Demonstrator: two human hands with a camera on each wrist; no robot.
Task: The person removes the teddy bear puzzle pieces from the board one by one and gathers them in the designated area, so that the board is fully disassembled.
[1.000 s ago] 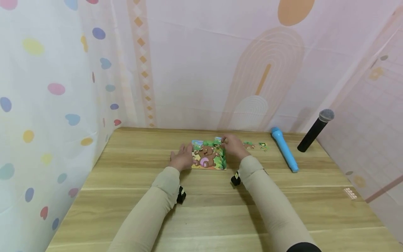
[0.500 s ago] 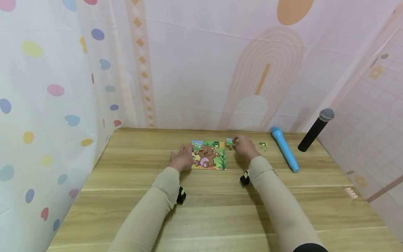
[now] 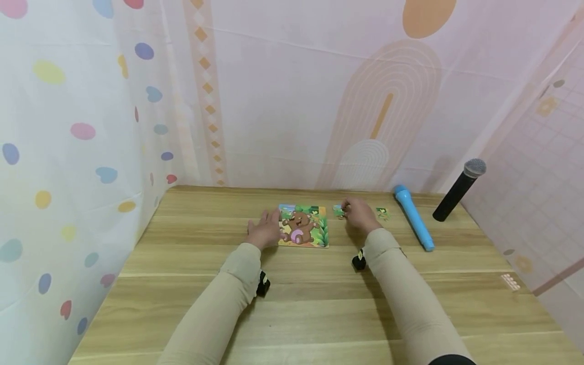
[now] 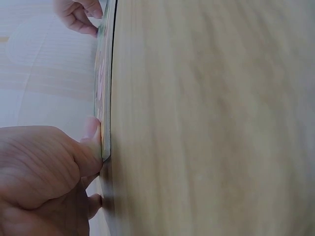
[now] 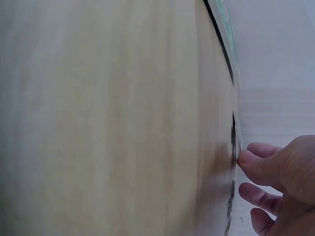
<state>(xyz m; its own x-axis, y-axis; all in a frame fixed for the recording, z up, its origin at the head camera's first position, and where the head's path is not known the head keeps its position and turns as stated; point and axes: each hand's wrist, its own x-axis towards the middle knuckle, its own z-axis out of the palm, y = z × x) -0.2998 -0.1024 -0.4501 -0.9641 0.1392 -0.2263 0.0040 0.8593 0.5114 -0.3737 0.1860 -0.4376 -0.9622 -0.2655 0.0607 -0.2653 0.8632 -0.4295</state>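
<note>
A bear jigsaw puzzle (image 3: 303,230) lies flat on the wooden table. At its left side is my left hand (image 3: 264,230); the fingers are spread, and in the left wrist view the thumb (image 4: 91,147) presses on the board's corner. To the right of the board, my right hand (image 3: 362,215) pinches a puzzle piece (image 3: 338,210) by its right side, low over the tabletop. The right wrist view has the thumb (image 5: 253,164) against that piece's thin edge. Another loose puzzle piece (image 3: 382,213) lies further right. A dark green gap shows at the puzzle's upper right.
A blue microphone (image 3: 414,218) lies right of the pieces. Beside it a black microphone (image 3: 456,195) stands tilted. Patterned curtains (image 3: 283,101) hang behind the table (image 3: 296,319). A small pale pink object (image 3: 510,282) is near the right edge.
My right hand has carried the puzzle piece from the board's upper right corner rightward and slightly down towards the table. My left hand has stayed at the board.
</note>
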